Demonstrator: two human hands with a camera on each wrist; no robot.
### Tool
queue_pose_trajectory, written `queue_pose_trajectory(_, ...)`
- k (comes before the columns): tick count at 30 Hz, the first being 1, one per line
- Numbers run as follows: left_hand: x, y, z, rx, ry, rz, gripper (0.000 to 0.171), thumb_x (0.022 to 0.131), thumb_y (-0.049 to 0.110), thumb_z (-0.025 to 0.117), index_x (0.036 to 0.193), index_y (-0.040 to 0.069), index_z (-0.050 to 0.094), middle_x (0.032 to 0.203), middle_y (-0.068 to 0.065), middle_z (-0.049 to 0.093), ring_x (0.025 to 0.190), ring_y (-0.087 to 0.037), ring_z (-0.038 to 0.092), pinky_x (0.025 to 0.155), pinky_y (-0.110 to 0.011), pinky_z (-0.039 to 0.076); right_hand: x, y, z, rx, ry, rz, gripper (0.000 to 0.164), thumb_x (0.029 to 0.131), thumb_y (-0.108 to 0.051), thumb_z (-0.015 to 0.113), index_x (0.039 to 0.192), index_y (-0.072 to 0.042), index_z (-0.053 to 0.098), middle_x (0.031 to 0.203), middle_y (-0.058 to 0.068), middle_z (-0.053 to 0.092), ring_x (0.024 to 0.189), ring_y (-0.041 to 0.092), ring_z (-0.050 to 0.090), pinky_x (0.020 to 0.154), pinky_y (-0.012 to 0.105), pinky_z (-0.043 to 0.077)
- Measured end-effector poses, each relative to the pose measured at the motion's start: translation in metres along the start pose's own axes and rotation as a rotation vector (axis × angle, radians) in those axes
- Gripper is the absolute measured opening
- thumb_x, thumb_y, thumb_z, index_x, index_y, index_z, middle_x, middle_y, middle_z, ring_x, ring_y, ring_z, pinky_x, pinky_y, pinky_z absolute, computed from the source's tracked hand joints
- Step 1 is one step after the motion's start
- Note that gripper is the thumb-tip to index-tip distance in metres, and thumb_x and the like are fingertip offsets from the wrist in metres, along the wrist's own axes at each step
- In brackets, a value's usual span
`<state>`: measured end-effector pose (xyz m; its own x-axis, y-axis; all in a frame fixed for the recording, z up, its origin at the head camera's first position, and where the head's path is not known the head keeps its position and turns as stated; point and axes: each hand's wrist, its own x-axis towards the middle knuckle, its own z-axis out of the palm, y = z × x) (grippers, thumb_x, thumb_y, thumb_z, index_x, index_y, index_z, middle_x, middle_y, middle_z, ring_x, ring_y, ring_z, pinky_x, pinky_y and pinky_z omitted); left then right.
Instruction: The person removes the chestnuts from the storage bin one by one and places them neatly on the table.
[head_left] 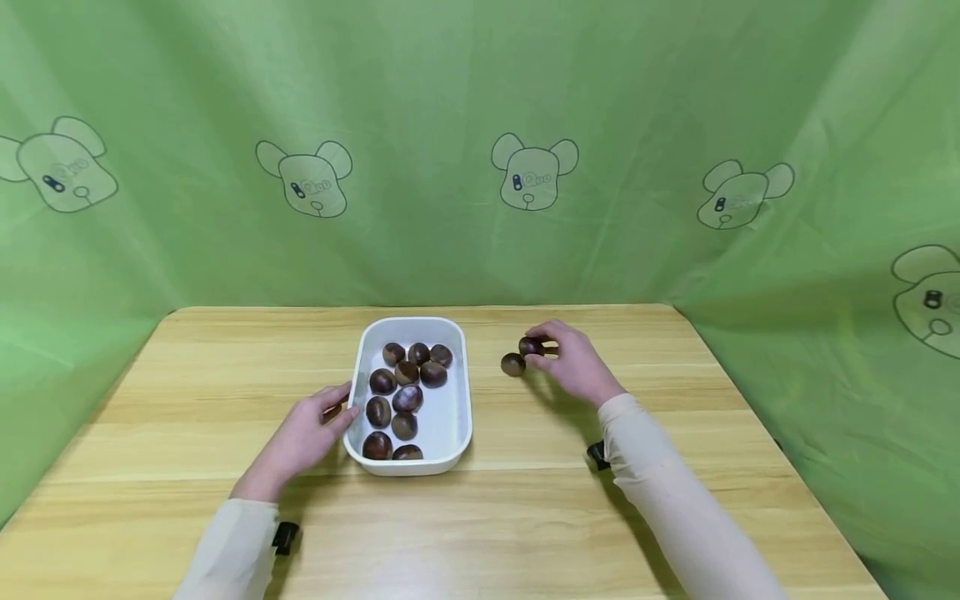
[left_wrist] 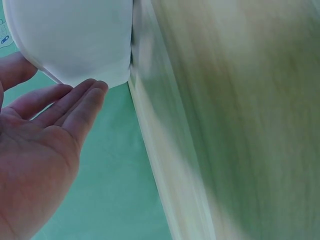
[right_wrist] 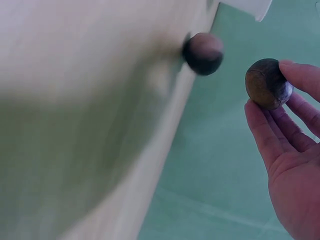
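My right hand (head_left: 573, 364) pinches a chestnut (right_wrist: 269, 84) between thumb and fingertips, and the right wrist view shows it held away from the tabletop. Just left of it another chestnut (head_left: 513, 364) lies on the table. A white rectangular tray (head_left: 450, 425) stands left of centre with several glossy brown chestnuts (head_left: 407, 398) inside, mostly along its left and far parts. At the tray's left side rests my left hand (head_left: 311, 429). Its thumb is at the rim and its nearly straight fingers (left_wrist: 82, 112) touch the outer wall.
Everything stands on a light wooden table (head_left: 555, 517). A green curtain (head_left: 420, 242) printed with bear heads hangs behind it and along both sides. Each wrist carries a small black device (head_left: 285, 537) below the sleeve.
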<state>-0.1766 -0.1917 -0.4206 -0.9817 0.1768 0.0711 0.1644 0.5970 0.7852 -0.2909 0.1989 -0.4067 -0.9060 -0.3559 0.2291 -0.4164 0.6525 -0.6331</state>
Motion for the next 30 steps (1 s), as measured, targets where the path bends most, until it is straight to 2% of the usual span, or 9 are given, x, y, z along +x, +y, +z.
queue_pose_trajectory(8, 0.0, 0.0, 0.0, 0.007, -0.007, -0.012, 0.052, 0.1, 0.016, 0.057, 0.143, -0.008, 0.042, 0.144, -0.029, 0.043, 0.126, -0.046, 0.046, 0.106, -0.055, 0.037, -0.006, 0.019, -0.005, -0.05, -0.01, 0.059, 0.042, 0.088, -0.011, 0.074, 0.127, 0.0, 0.059, 0.122, 0.014, 0.06, 0.113, 0.035, 0.058, 0.1, 0.05, 0.047)
queue_pose_trajectory(16, 0.0, 0.0, -0.001, 0.006, -0.008, -0.009, 0.052, 0.101, 0.017, 0.057, 0.143, -0.009, 0.042, 0.144, -0.029, 0.043, 0.127, -0.046, 0.046, 0.106, -0.054, 0.037, -0.006, 0.026, -0.008, -0.087, -0.041, 0.069, 0.041, 0.088, -0.007, 0.073, 0.125, 0.003, 0.059, 0.119, 0.016, 0.06, 0.113, 0.038, 0.057, 0.1, 0.053, 0.046)
queue_pose_trajectory(30, 0.001, -0.002, 0.0, -0.01, -0.004, -0.008, 0.051, 0.1, 0.014, 0.058, 0.143, -0.008, 0.042, 0.143, -0.028, 0.044, 0.126, -0.046, 0.047, 0.105, -0.052, 0.039, -0.003, 0.036, -0.006, -0.179, -0.077, 0.06, 0.035, 0.087, -0.005, 0.074, 0.119, 0.004, 0.063, 0.113, 0.017, 0.062, 0.108, 0.037, 0.059, 0.099, 0.051, 0.047)
